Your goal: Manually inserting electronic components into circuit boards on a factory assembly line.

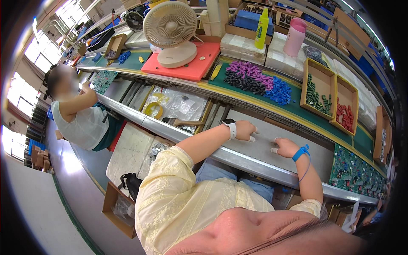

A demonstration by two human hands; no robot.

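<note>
Here we rest both hands on the bare grey plate [293, 159] of the conveyor line, and neither one holds anything. Our left hand [245, 130], with a white watch [230, 128] on the wrist, lies palm down, fingers loosely curled together, the taped tips touching the plate. Our right hand [285, 147], with a blue wrist strap [300, 152], sits just beside it, fingers likewise bent, pinching nothing. We judge this a pause between boards — the green circuit boards [357, 172] lie further along the line to our right, apart from both hands. Beyond the plate, piles of purple, black and blue parts [255, 78] sit on the green belt [293, 108]. The next move would call for a reach — right for a board, or forward to the parts.
</note>
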